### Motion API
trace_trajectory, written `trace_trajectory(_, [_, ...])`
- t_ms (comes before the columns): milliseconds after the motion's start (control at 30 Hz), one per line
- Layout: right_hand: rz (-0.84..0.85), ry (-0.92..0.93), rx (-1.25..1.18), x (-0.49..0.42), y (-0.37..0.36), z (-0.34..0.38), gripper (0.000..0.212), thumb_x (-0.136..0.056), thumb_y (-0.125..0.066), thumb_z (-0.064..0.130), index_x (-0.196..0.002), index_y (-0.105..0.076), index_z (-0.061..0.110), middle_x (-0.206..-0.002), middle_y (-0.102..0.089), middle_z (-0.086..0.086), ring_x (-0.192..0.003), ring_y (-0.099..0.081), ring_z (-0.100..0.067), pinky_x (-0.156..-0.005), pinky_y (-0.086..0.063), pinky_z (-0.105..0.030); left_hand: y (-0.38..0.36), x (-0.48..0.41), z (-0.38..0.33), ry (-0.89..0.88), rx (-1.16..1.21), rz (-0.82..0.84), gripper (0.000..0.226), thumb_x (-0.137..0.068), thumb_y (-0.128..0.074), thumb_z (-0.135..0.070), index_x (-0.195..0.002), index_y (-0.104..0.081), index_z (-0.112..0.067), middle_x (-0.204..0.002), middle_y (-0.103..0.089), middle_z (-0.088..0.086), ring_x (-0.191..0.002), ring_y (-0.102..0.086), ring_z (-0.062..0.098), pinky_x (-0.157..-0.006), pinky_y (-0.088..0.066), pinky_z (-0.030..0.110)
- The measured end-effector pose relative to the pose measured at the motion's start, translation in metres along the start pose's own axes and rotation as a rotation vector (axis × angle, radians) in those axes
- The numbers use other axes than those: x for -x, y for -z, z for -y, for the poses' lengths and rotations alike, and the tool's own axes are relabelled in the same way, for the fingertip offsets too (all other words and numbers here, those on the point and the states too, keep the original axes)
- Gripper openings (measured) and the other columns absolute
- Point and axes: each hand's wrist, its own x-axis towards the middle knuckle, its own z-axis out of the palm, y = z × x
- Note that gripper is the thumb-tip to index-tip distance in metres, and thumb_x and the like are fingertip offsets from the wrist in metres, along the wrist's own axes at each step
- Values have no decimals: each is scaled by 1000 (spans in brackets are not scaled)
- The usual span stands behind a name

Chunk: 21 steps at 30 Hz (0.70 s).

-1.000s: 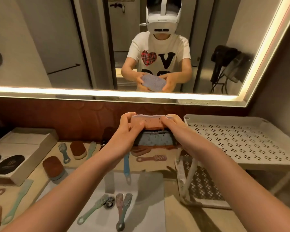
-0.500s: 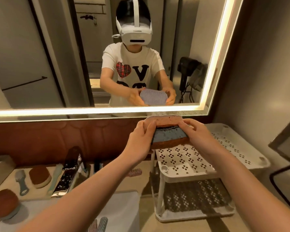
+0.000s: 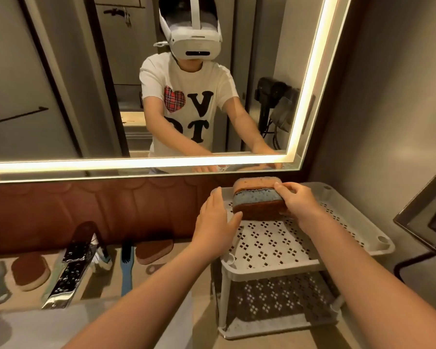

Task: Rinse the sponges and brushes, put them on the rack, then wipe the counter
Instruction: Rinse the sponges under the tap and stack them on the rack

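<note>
"Brown, blue, brown: where is that sponge stack point(image 3: 257, 197)?"

"Over the back of the white rack's point(image 3: 312, 263) top shelf. The right hand point(image 3: 297, 202) grips its right end, fingers curled over the top."

"Resting on the shelf?"

"Cannot tell."

"And the left hand point(image 3: 217, 217)?"

"Loose, fingers straight, just beside the stack's left end. A blue brush point(image 3: 126, 268) lies on the counter point(image 3: 202, 298) left of the rack."

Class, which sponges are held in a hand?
The brown-and-blue stack gripped by the right hand at the rack; two brown sponges lie untouched on the counter.
</note>
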Motion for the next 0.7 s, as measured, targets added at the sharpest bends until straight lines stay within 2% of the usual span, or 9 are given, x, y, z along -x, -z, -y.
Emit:
trace_trajectory(67, [25,-8,3,-5,-6,0,42,-91,-54,36,-122,-54,8,-110,-59,-13,-96,-59,-26,-69,-54,-32,-5,1,2,-13,-15,-26,66,-86,-57,-40,-141,-27,-20,-145,-38,1,-135,-33,19,-109,-35,44])
trace_trajectory(167, [43,13,20,-8,-17,0,40,-92,-53,35,-120,-55,5,-101,-57,-9,-91,-56,-22,-64,-53,-27,-7,4,0,-9,-83,-49,68,-87,-56,-39,-143,-21,-22,-145,-36,0,-136,-31,19,-108,-36,44])
trace_trajectory(333, [3,22,4,-10,-26,-6,46,-90,-55,39,-122,-50,6,-106,-57,-10,-93,-58,-22,-54,-50,-23,-7,5,-4,-50,-243,-59,74,-90,-53,-38,-148,-9,-25,-149,-32,-4,-137,-28,19,-109,-32,43])
trace_trajectory(467, [-52,98,82,-9,-26,-10,35,-89,-56,40,-103,-49,8,-97,-55,-7,-79,-57,-13,-42,-49,-17,-6,3,-6,-50,-285,21,79,-90,-51,-38,-148,0,-27,-152,-23,-4,-135,-28,22,-108,-31,45])
trace_trajectory(600, [-71,213,214,-8,-28,-12,33,-92,-50,43,-85,-49,11,-79,-53,-1,-76,-54,-15,-50,-46,-24,-5,3,-7,-14,-318,62,77,-93,-46,-41,-149,6,-26,-156,-12,-4,-140,-18,21,-109,-26,45])
trace_trajectory(700, [-141,246,414,-5,-29,-13,36,-91,-45,50,-84,-52,16,-78,-56,0,-77,-55,-18,-59,-42,-31,-2,5,-9,2,-347,84,77,-94,-44,-41,-149,8,-26,-157,-8,-4,-141,-15,21,-109,-25,46])
